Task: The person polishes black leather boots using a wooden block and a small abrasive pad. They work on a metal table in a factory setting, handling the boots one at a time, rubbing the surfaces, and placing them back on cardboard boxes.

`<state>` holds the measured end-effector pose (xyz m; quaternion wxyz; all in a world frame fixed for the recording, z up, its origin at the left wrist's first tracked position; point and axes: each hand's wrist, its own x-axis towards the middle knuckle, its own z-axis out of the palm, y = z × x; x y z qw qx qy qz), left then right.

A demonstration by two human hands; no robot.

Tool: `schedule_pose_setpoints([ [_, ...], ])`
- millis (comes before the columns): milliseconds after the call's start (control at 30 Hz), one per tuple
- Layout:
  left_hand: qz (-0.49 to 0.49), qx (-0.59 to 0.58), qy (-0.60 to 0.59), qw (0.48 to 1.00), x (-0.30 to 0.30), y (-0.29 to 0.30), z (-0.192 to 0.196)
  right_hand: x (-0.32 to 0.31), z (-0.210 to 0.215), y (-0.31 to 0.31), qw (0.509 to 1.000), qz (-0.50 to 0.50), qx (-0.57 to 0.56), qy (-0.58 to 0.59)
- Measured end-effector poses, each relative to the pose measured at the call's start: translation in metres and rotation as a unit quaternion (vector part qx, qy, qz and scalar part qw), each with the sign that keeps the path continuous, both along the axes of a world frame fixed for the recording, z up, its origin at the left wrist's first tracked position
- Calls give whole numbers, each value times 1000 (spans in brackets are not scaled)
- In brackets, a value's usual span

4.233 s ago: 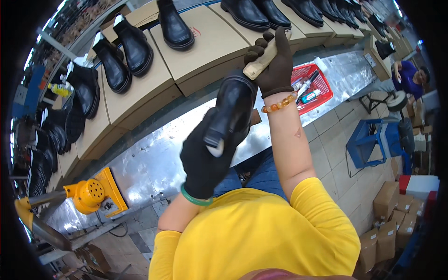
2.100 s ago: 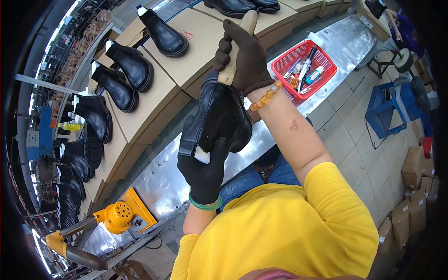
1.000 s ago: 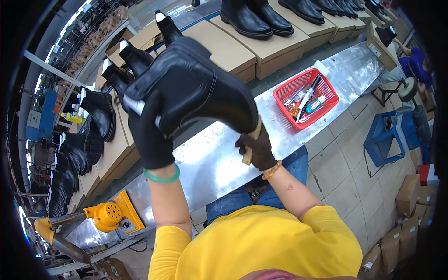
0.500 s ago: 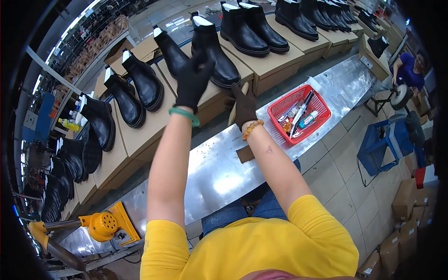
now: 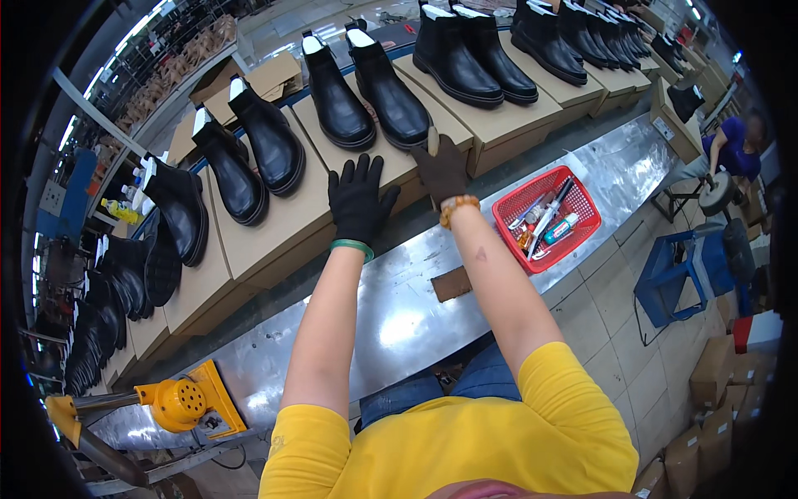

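My left hand (image 5: 362, 198), in a black glove, has its fingers spread flat over the front edge of a brown cardboard box (image 5: 309, 125). Beside it, my right hand (image 5: 443, 170) in a dark brown glove is closed around a slim tan piece (image 5: 433, 140). Only the rounded tip of that piece shows, close to the toe of a black ankle boot (image 5: 391, 100); whether it touches the leather I cannot tell. The matching black boot (image 5: 339, 104) stands to the left on the same box, just beyond my left fingertips. White stuffing pokes out of both boots.
More boot pairs stand on boxes to the left (image 5: 249, 274) and right (image 5: 490, 137). On the metal bench (image 5: 399, 320) are a red basket (image 5: 588, 214) of small items, a brown scrap (image 5: 451, 284) and a yellow device (image 5: 183, 401). Another person (image 5: 731, 145) sits at far right.
My left hand has drawn back from over the boots to the box's front edge, its fingers spreading. My right hand stays by the boot toe, and less of the tan piece shows.
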<state>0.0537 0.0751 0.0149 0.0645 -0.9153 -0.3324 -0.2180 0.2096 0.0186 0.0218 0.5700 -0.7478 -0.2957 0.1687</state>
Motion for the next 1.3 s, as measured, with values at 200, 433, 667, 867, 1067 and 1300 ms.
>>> schedule_pose_setpoints([
  [200,9,2,5,1000,2,-1,1,2,9,7,995,24,-47,-90],
  [433,6,2,9,1000,-3,4,4,-85,-1,-81,982,73,116,129],
  [667,8,-18,-25,999,-3,-7,8,-137,-50,-179,935,267,-109,207],
  [867,-17,-31,-71,997,-20,-28,-1,-106,-68,-200,971,231,-67,-17],
  [1067,-71,-126,37,989,-31,-120,-80,-91,-59,-212,959,163,-36,230],
  [1300,-48,-137,98,985,-29,-138,-84,-107,-50,-194,990,67,119,43],
])
